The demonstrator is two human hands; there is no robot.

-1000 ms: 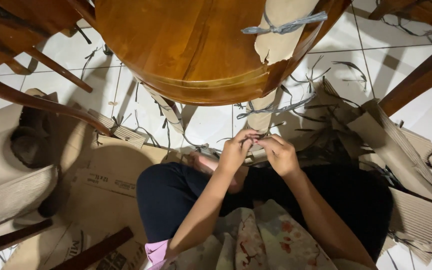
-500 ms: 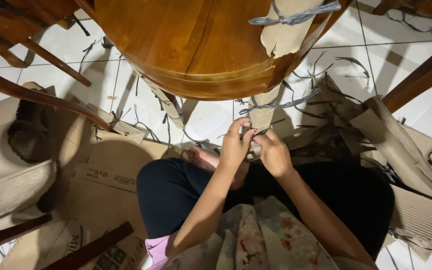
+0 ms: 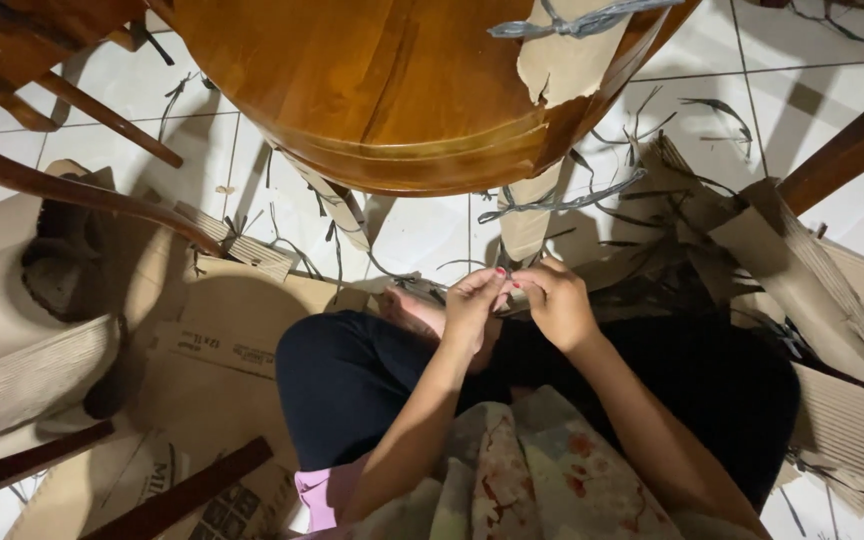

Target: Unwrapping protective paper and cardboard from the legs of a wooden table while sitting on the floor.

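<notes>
The left hand (image 3: 472, 300) and the right hand (image 3: 555, 303) meet over the lap, fingers pinched shut on a thin grey plastic strap (image 3: 562, 203), maybe to pull it loose. The strap runs up around the cardboard-wrapped wooden table leg (image 3: 530, 220).

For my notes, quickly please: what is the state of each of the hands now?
Left hand: fingers pinched closed on something small, unclear what.
Right hand: closed, fingertips meeting the left; its hold cannot be told.
</notes>
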